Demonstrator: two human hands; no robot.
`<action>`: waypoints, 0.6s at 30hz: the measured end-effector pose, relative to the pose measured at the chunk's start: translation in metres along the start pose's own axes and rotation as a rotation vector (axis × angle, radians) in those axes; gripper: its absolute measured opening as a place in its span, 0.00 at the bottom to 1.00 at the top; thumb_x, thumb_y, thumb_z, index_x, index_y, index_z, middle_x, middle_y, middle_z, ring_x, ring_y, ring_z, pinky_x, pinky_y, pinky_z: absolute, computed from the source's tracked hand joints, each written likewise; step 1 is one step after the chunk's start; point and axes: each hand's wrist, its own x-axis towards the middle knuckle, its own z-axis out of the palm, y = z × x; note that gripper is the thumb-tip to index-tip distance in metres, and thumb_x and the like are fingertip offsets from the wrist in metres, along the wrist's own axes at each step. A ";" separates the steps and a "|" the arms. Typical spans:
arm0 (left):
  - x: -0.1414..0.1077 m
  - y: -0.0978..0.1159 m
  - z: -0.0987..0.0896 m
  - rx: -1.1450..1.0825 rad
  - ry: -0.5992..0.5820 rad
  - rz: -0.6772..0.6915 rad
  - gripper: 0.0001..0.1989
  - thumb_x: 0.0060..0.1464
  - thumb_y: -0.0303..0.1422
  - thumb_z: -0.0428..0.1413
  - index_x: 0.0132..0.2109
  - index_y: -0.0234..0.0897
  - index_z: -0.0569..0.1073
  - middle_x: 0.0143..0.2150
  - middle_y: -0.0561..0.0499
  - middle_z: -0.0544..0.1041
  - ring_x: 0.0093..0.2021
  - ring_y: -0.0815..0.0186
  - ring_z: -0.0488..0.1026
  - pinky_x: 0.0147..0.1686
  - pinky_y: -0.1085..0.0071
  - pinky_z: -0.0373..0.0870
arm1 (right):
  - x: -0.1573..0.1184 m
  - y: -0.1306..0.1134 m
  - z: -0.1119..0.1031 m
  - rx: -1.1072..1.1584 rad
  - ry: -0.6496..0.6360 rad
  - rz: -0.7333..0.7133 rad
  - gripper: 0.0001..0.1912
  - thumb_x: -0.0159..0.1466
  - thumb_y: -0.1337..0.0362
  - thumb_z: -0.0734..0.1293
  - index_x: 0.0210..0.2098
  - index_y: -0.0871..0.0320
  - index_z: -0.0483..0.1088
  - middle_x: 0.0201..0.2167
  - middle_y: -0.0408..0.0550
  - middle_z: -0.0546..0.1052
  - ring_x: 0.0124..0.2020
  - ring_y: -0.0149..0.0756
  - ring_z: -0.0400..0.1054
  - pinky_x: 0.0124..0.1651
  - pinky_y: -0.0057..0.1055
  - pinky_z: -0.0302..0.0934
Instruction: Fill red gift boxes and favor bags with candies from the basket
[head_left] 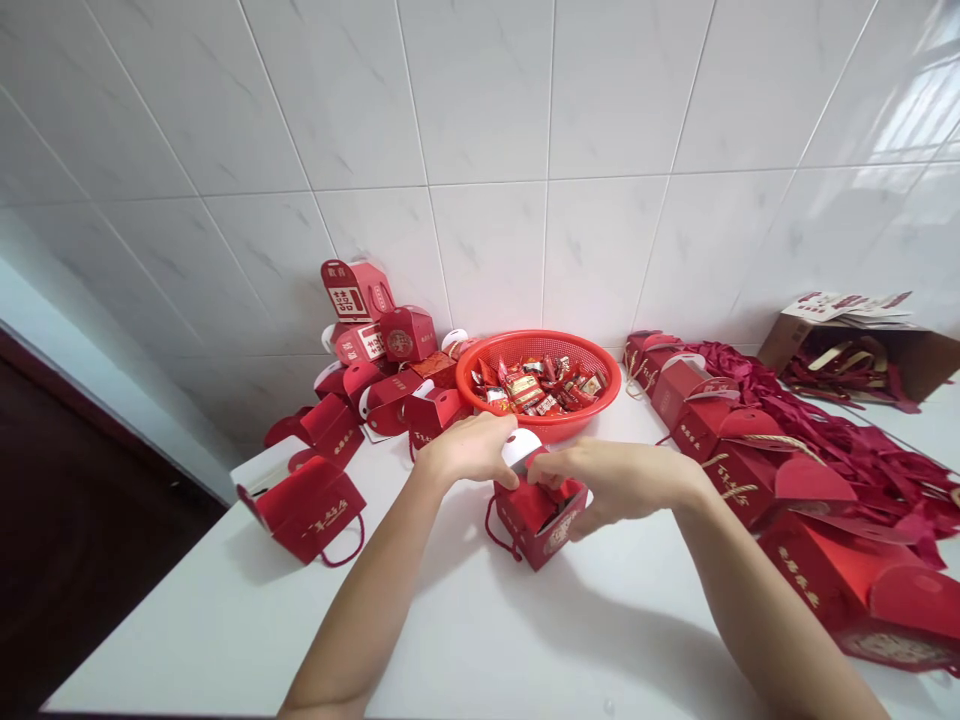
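A small red gift box (517, 515) with gold print and a dark red cord handle stands on the white table in front of me, its top partly unfolded. My left hand (469, 450) grips it from the left, thumb beside a raised flap with a white inner side; the other fingertips are hidden behind it. From the right, my right hand (619, 485) bends its fingers over the top panel, with the thumb down by the front corner. Just behind the box sits a red plastic basket (540, 430) holding many wrapped candies (529, 388).
Red boxes (390, 400) are stacked at the back left, with one open-flapped box (307, 510) nearer. On the right runs a row of red boxes (750, 470), beside a heap of dark red ribbons (832, 430). A cardboard box (926, 365) lies against the tiled wall.
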 end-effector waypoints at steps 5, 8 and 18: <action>-0.001 0.003 -0.001 -0.048 -0.103 0.198 0.11 0.52 0.42 0.57 0.37 0.39 0.71 0.39 0.50 0.75 0.40 0.60 0.72 0.30 0.70 0.62 | 0.014 0.015 -0.001 -0.042 0.120 0.149 0.10 0.56 0.68 0.72 0.37 0.59 0.70 0.37 0.48 0.76 0.36 0.36 0.69 0.32 0.26 0.57; -0.002 0.006 -0.003 -0.075 -0.208 0.239 0.18 0.60 0.45 0.46 0.33 0.38 0.71 0.32 0.50 0.74 0.32 0.63 0.70 0.28 0.69 0.60 | 0.019 0.016 0.001 -0.141 0.133 0.291 0.16 0.55 0.60 0.74 0.39 0.59 0.70 0.38 0.51 0.76 0.36 0.41 0.70 0.30 0.29 0.56; 0.004 0.015 0.010 -0.023 -0.180 0.191 0.19 0.44 0.48 0.61 0.36 0.39 0.69 0.34 0.51 0.72 0.34 0.60 0.69 0.26 0.70 0.59 | 0.016 0.011 0.008 -0.087 0.044 0.328 0.30 0.57 0.50 0.72 0.53 0.60 0.65 0.43 0.55 0.76 0.40 0.45 0.72 0.30 0.29 0.59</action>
